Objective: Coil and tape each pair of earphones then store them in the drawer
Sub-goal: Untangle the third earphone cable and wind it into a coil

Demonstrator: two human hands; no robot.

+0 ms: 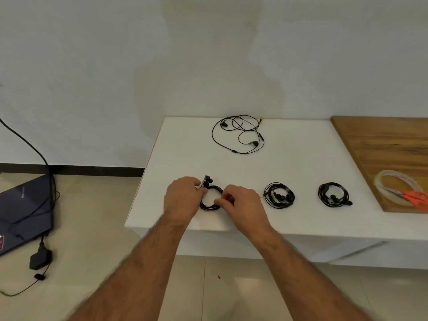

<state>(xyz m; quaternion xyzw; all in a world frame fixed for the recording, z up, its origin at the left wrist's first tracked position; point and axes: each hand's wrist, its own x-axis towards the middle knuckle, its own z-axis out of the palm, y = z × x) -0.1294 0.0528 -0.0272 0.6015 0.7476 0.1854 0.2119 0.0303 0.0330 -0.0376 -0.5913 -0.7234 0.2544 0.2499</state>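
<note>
A coiled pair of black earphones [210, 197] lies near the front left of the white table [301, 163]. My left hand [183, 200] pinches the coil's left side, its earbuds sticking up just beyond my fingers. My right hand [240, 205] pinches the coil's right side with curled fingers. Two more coiled black pairs lie to the right, one [279, 195] in the middle and one [333, 195] further right. An uncoiled pair [238, 135] sprawls loose at the table's back. No drawer is visible.
A roll of clear tape [393, 184] and orange-handled scissors [414, 197] sit on a wooden board [389, 144] at the right. On the floor to the left lie a dark laptop [25, 212], a power adapter [39, 260] and cables.
</note>
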